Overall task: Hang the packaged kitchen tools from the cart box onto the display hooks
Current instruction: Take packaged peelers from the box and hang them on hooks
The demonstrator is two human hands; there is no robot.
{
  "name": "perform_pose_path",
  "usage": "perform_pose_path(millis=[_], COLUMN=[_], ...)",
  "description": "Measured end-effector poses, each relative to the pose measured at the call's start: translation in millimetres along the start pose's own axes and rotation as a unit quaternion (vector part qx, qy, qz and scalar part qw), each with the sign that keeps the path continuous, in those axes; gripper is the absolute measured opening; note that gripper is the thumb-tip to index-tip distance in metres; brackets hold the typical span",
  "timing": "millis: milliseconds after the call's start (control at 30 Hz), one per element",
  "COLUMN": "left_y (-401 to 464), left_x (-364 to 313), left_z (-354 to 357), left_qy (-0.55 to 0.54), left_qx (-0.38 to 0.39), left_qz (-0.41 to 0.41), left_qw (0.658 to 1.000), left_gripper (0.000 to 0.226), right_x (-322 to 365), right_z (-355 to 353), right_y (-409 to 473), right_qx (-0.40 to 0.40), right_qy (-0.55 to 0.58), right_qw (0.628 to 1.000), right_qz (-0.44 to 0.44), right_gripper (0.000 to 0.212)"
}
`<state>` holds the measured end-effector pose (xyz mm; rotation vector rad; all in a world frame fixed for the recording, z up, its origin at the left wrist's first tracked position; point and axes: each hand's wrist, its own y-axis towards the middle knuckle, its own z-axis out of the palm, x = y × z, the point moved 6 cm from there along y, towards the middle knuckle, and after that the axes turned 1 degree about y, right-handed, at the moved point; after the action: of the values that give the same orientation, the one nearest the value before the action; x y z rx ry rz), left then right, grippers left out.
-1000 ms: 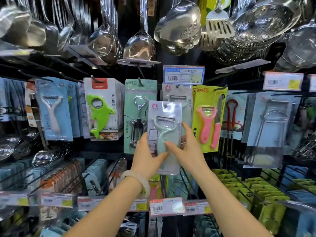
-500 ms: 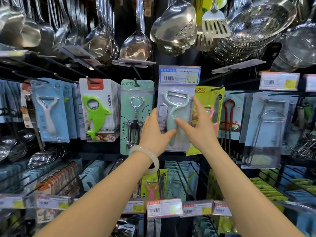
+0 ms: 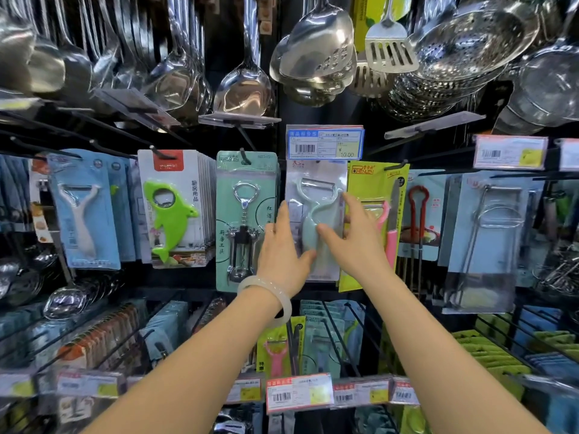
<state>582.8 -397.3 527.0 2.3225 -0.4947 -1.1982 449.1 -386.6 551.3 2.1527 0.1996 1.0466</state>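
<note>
My 2 hands are up in front of me at the display. My left hand (image 3: 283, 250) holds the left edge of the mint peeler pack (image 3: 315, 220), thumb on its lower front. My right hand (image 3: 351, 239) holds its right side, thumb on the handle. The pack stands upright, long axis vertical, between both hands, equally near. Its top is just under the blue price tag (image 3: 326, 142); I cannot tell if the hook is through
</note>
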Motion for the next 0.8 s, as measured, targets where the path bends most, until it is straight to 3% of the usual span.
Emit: perform_pose_path(millis=[400,600,800], left_y=[34,14,-25], left_x=[17,26,10], left_z=[20,39,54], left_qy=[0.163,0.230,0.349], left_qx=[0.114,0.199,0.209], left_qz=[-0.044,-0.074,-0.040], left_qw=[0.979,0.950,0.913], left_gripper=[0.092,0.070,0.056], right_x=[-19,-26,-44], right_z=[29,32,18], right_y=[24,-3,-56], right_qx=[0.054,0.111,0.212], right_qy=[-0.148,-0.214,-0.271], right_qw=[0.983,0.967,0.937], right_qz=[0.092,0.086,0.065], right_gripper=[0.072,0.059,0.046])
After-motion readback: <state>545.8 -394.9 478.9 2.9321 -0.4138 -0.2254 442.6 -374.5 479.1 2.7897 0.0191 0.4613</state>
